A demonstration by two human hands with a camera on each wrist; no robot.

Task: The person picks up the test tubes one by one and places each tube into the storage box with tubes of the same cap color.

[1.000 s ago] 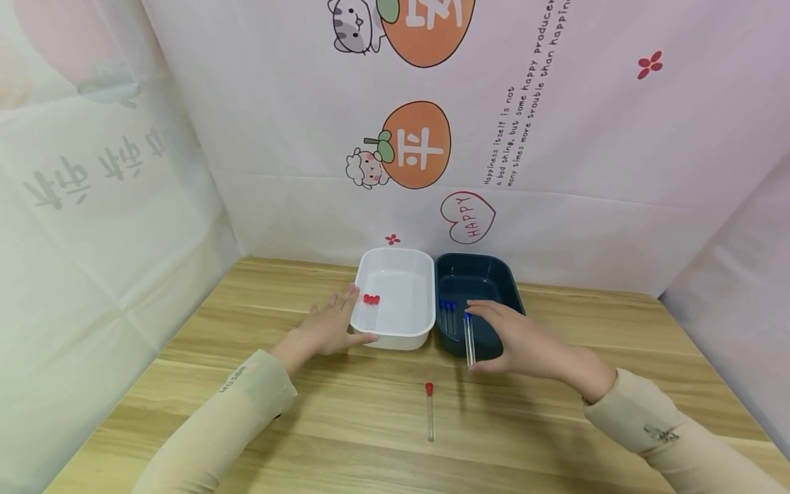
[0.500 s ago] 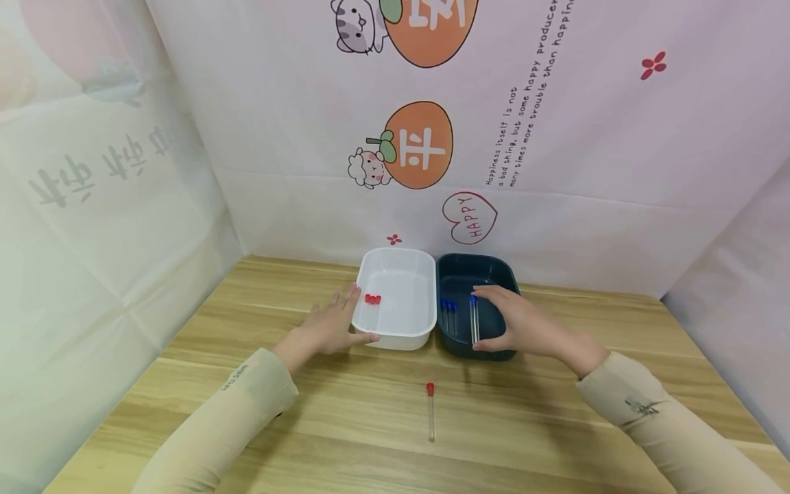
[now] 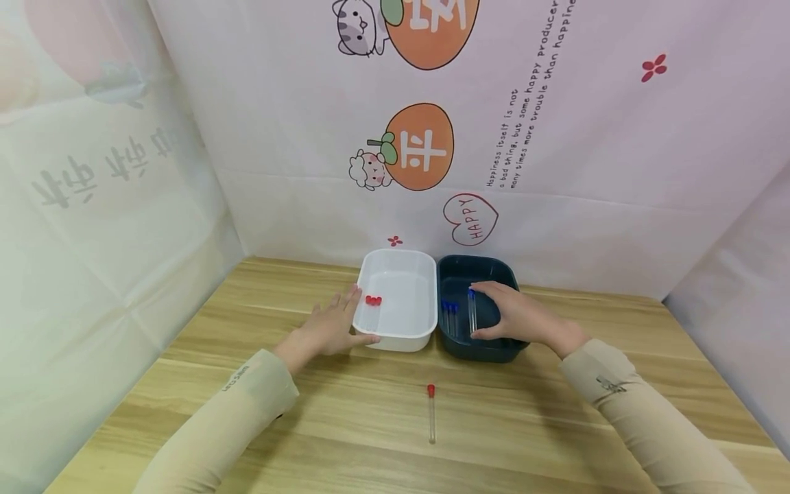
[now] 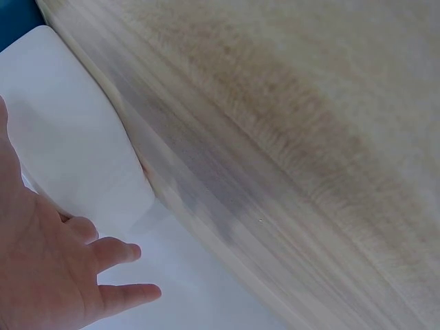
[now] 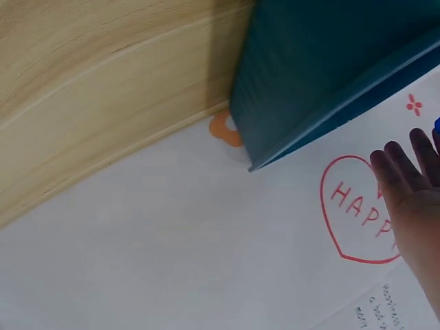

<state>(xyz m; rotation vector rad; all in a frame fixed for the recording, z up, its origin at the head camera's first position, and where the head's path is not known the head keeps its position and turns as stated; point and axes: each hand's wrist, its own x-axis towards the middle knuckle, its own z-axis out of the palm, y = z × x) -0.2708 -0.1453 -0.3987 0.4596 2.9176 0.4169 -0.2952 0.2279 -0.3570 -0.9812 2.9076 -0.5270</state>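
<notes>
My right hand (image 3: pixel 515 315) pinches a blue-capped test tube (image 3: pixel 472 315) lengthwise between thumb and fingertips, inside the dark blue bin (image 3: pixel 484 352). To its left, other blue-capped test tubes (image 3: pixel 453 319) lie side by side in that bin. My left hand (image 3: pixel 327 326) has its fingers spread along the left side of the white bin (image 3: pixel 401 342), thumb at the front corner. Red-capped test tubes (image 3: pixel 373 302) lie in a row within the white bin. In the right wrist view, only part of the right hand (image 5: pixel 419 185) shows, and the tube is mostly out of frame.
One red-capped test tube (image 3: pixel 431 415) lies on the wooden table (image 3: pixel 345 425) in front of the bins. A printed cloth (image 3: pixel 296 137) hangs right behind both bins, and more cloth closes off the left and right sides. The two bins stand side by side.
My right hand has carried the blue-capped tube away from me, from the dark bin's front rim to inside the bin. The left hand has stayed by the white bin.
</notes>
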